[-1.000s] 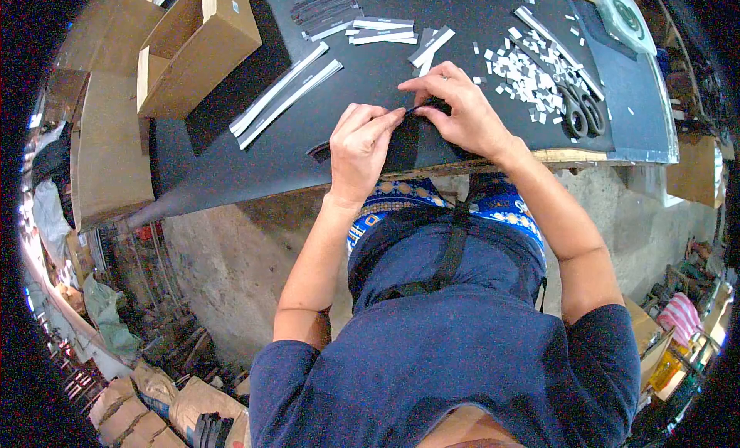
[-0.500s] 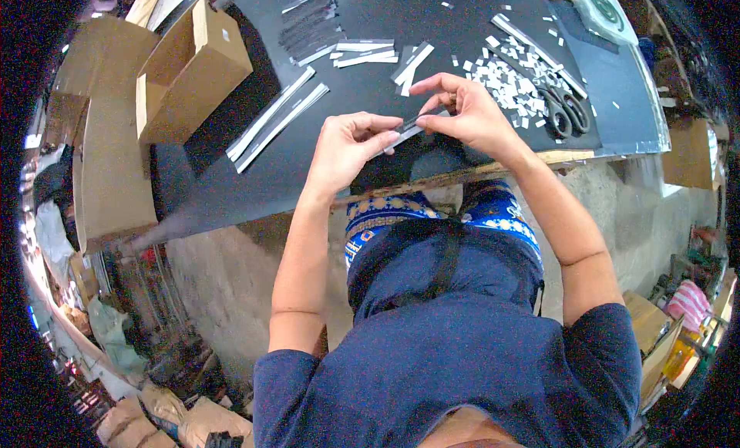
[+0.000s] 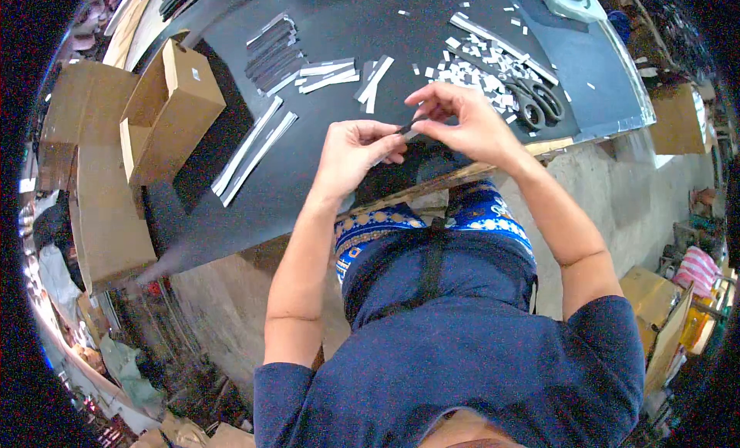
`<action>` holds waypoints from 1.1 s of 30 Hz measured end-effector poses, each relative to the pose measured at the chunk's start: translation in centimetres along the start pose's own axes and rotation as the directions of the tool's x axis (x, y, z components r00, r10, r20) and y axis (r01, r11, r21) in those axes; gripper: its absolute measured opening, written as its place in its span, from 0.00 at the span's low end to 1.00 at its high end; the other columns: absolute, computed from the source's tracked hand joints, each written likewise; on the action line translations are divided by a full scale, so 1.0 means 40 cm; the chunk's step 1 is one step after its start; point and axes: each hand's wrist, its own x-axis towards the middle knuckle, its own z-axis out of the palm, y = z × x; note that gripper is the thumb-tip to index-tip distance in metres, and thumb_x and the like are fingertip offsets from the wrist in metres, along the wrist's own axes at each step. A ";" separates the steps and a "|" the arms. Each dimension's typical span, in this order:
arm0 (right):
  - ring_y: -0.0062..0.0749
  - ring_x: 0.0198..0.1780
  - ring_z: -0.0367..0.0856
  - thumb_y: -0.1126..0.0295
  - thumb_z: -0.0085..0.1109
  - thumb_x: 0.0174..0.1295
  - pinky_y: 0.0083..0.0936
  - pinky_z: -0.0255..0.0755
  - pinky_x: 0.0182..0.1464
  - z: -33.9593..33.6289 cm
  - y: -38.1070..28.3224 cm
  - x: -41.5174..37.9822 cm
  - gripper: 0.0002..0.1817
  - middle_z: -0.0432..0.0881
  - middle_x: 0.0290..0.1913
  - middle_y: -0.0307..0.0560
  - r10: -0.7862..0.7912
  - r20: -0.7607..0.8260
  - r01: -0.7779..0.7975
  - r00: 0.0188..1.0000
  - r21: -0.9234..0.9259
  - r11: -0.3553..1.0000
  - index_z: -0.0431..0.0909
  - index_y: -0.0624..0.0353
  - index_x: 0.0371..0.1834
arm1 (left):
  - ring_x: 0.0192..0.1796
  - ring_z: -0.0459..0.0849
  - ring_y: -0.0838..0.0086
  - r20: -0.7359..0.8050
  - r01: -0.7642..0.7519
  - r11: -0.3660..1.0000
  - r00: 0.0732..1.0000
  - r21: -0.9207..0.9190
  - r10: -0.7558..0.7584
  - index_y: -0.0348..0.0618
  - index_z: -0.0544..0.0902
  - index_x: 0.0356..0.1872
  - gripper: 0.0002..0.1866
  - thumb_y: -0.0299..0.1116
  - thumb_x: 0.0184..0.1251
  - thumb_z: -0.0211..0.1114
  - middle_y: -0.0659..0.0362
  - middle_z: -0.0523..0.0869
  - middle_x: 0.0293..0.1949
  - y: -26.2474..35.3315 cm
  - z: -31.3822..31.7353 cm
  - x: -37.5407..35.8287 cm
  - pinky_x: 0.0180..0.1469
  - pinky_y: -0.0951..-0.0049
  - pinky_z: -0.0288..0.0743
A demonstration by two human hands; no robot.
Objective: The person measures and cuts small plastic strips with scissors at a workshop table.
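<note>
A short dark strip [image 3: 408,129] is pinched between my two hands above the table's near edge. My left hand [image 3: 360,149] grips its left end between thumb and fingers. At the other end, my right hand [image 3: 462,122] holds it between thumb and forefinger; the fingertips cover much of the strip. Crossed black-and-white strips [image 3: 374,83] lie just beyond my hands. Farther left are more black-and-white strips [image 3: 327,74] and a row of dark strips [image 3: 274,55]. Two long white-edged strips [image 3: 256,151] rest to the left of my left hand.
Black-handled scissors [image 3: 536,105] lie on the right beside a heap of small white pieces [image 3: 470,66]. A long strip [image 3: 505,47] borders the heap. An open cardboard box [image 3: 181,109] stands at the left. The table's wooden edge [image 3: 455,174] runs close to my waist.
The view has shifted, so the table's things sit lower and farther left. The strip has turned between my fingers: its pale face showed before, and now mostly a dark side does.
</note>
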 end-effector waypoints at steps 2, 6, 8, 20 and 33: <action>0.23 0.34 0.81 0.71 0.66 0.56 0.21 0.75 0.37 -0.051 -0.010 -0.016 0.13 0.85 0.33 0.42 -0.147 -0.109 0.126 0.983 -0.177 0.976 0.82 0.60 0.44 | 0.33 0.87 0.73 0.040 0.024 0.994 0.999 -0.107 -0.019 0.29 0.83 0.43 0.13 0.28 0.61 0.69 0.51 0.88 0.33 -0.005 -0.010 0.013 0.37 0.77 0.81; 0.28 0.35 0.83 0.69 0.67 0.55 0.24 0.75 0.37 -0.144 -0.028 -0.066 0.11 0.84 0.35 0.47 -0.149 -0.206 0.046 0.967 -0.436 0.899 0.83 0.61 0.40 | 0.29 0.87 0.72 0.129 0.192 0.953 0.978 -0.235 -0.166 0.30 0.83 0.41 0.11 0.27 0.61 0.69 0.52 0.88 0.32 0.017 -0.016 0.031 0.35 0.77 0.81; 0.38 0.38 0.83 0.72 0.65 0.54 0.30 0.76 0.41 -0.184 -0.028 -0.090 0.10 0.83 0.36 0.50 -0.105 -0.227 -0.028 0.968 -0.516 0.856 0.82 0.62 0.39 | 0.29 0.87 0.73 0.147 0.294 0.913 0.954 -0.282 -0.261 0.31 0.83 0.41 0.11 0.27 0.61 0.69 0.52 0.87 0.31 0.040 -0.011 0.036 0.35 0.77 0.82; 0.49 0.48 0.77 0.80 0.61 0.51 0.38 0.70 0.51 -0.307 0.025 -0.141 0.21 0.76 0.42 0.55 -0.183 -0.339 -0.206 0.923 -0.835 0.510 0.73 0.61 0.51 | 0.40 0.89 0.65 0.292 0.368 0.853 0.918 -0.370 -0.269 0.31 0.82 0.43 0.13 0.31 0.63 0.67 0.47 0.87 0.40 0.063 0.003 0.064 0.40 0.73 0.83; 0.40 0.29 0.77 0.74 0.63 0.41 0.32 0.72 0.34 -0.313 0.004 -0.120 0.31 0.77 0.29 0.50 0.104 -0.305 -0.309 0.947 -0.768 0.561 0.75 0.62 0.56 | 0.41 0.88 0.67 0.278 0.378 0.836 0.918 -0.399 -0.282 0.34 0.83 0.43 0.14 0.35 0.61 0.66 0.50 0.88 0.41 0.058 0.004 0.059 0.43 0.72 0.83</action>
